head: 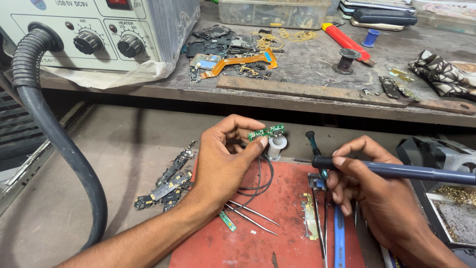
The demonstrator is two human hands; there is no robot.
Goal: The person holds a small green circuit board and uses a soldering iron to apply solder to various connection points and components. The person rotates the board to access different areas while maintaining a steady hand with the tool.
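A small green circuit board (266,132) is being pinched between the thumb and fingers of the left hand (225,156), which is being held closed on it above the far edge of a red work mat (277,233). A blue-handled soldering iron (396,171) is being gripped by the right hand (374,191), the fingers being wrapped shut around the dark grip, with the tip end being pointed toward the board but kept apart from it. The two hands are being held near each other, not touching. Just behind the board a white solder spool (276,145) is being left standing on the mat. Thin black wires (260,181) are being looped under the left palm, and metal tweezers (253,214) are lying beside the left wrist. Scrap boards (166,186) are being kept in a heap left of the mat. A grey hot-air station (99,34) with a ribbed black hose (54,139) is being kept on the raised shelf (307,92).
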